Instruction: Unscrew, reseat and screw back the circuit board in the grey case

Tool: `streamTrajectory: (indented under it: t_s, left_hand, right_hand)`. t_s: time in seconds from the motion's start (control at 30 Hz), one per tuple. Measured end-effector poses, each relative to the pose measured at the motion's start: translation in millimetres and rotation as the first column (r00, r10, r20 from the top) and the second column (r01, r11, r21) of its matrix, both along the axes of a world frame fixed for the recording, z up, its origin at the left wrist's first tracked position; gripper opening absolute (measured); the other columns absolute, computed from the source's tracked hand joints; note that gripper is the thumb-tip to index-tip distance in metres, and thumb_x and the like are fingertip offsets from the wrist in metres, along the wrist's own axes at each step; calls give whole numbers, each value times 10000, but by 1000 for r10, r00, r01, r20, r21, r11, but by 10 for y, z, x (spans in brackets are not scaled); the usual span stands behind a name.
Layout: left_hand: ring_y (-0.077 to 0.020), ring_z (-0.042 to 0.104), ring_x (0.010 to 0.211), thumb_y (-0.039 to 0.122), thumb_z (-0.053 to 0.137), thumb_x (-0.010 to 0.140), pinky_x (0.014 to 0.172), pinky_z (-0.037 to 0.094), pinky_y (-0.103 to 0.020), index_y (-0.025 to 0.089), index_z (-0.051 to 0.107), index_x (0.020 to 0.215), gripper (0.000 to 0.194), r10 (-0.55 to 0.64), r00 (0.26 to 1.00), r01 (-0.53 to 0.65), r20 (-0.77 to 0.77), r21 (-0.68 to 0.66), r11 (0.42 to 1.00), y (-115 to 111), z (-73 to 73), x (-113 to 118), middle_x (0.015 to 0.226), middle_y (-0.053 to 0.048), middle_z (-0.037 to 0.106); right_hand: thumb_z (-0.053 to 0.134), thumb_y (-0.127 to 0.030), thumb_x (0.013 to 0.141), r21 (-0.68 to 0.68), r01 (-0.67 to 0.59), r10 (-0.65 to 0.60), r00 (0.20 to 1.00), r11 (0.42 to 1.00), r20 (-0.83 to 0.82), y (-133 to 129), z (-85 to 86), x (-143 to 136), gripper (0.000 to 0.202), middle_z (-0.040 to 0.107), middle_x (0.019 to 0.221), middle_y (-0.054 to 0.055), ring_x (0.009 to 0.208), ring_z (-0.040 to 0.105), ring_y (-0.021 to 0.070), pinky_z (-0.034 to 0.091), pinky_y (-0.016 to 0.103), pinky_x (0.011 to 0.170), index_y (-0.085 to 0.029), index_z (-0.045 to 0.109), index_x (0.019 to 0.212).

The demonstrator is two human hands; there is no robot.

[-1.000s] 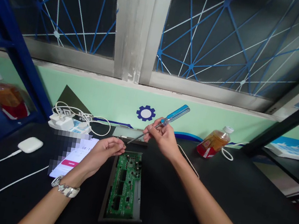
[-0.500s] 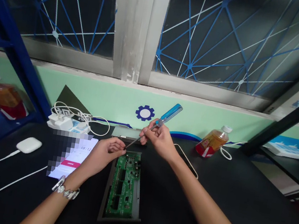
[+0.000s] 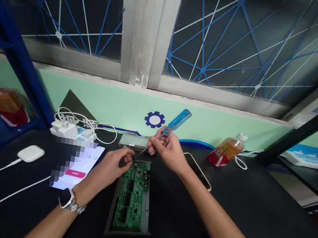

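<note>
A green circuit board (image 3: 136, 196) lies in a grey metal tray (image 3: 146, 214) on the black table. My right hand (image 3: 168, 147) is closed round a screwdriver (image 3: 179, 121) with a clear blue handle. Its thin shaft slants down and left to the far left corner of the board. There, my left hand (image 3: 116, 162) has its thumb and fingers pinched together beside the shaft's tip. Whatever sits between those fingertips is too small or hidden to make out.
A lit phone (image 3: 76, 174) lies left of the board, and a second phone (image 3: 199, 172) is partly under my right forearm. Behind stand a power strip with cables (image 3: 68, 130), a grey panel (image 3: 132, 141) and a drink bottle (image 3: 227, 150). A white earbud case (image 3: 31, 153) is farther left.
My left wrist has turned, so the watch face now shows, and its fingers have drawn closer together. The screwdriver's handle has shifted slightly left. The board stays in place.
</note>
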State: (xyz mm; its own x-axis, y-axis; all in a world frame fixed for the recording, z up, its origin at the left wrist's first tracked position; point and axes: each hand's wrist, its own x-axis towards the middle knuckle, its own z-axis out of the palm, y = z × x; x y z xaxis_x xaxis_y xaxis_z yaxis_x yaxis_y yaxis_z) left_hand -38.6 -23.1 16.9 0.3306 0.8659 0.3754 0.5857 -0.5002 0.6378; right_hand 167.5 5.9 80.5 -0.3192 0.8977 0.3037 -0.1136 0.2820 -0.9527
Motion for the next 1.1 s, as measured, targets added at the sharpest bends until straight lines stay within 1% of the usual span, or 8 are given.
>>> streamTrajectory:
  t_s: [0.2,0.5,0.77,0.97,1.1]
  left_hand:
    - [-157,618,796,76,567,820,734,469,-279,209,610,1043,264,2,998,-1,-66,15,1000,-4,0,-6,880,2,652]
    - [-176,623,830,95,558,837,752,477,-300,213,615,1077,273,-9,993,12,-122,27,1000,-8,-10,-13,916,-15,653]
    - [-181,627,842,89,561,832,764,478,-303,213,620,1070,276,-8,992,11,-128,27,1000,-20,2,-1,927,-22,661]
    - [-179,627,828,120,540,856,752,481,-303,209,630,1080,257,-6,993,11,-114,40,999,-1,-58,-15,925,-32,662]
    - [-187,630,840,124,545,860,754,487,-312,213,636,1071,246,-18,993,22,-116,33,999,2,-70,-10,930,-33,667]
  right_hand:
    - [677,-394,853,-2,-8,8,999,1000,36,7,-62,-21,300,670,750,15,561,617,111,529,258,555,-210,442,887]
    - [670,-394,859,-1,6,-6,997,1000,71,7,-69,-43,289,662,746,13,568,618,111,521,253,557,-210,449,882]
    - [654,-376,874,2,2,-2,996,1000,84,3,-62,-42,270,652,743,13,569,605,112,517,263,557,-212,441,892]
    - [676,-369,854,-1,-12,12,998,1000,69,8,-65,-52,290,638,719,-8,561,596,109,519,269,560,-216,430,877]
    - [660,-370,868,-3,-17,17,997,1000,71,-3,-63,-63,277,641,725,1,560,593,109,514,272,557,-216,429,873]
